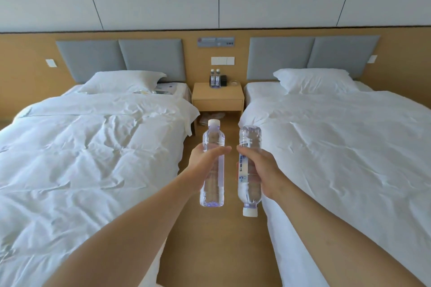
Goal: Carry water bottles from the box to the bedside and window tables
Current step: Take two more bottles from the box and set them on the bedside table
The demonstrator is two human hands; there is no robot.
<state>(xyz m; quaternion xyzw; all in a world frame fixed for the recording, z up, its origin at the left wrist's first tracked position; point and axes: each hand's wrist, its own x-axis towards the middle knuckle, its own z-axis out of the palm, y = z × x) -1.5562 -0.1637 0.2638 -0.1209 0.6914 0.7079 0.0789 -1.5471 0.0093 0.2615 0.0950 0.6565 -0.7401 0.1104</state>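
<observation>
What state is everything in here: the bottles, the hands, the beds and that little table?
Left hand: grips a bottle.
Left bottle: capped, cap up.
Right hand: grips a bottle.
Right bottle: capped, cap down.
Bedside table: holds two upright bottles.
Left bed: rumpled.
Right bed: smoother.

Two clear plastic water bottles with white caps are held side by side in the aisle between the beds. The left bottle point(212, 163) stands upright, cap on top, full of water. The right bottle point(249, 170) is upside down, cap at the bottom, with a white and blue label along its side. Far ahead, the wooden bedside table point(218, 98) bears two more bottles point(215, 78), upright and touching, at its back edge.
</observation>
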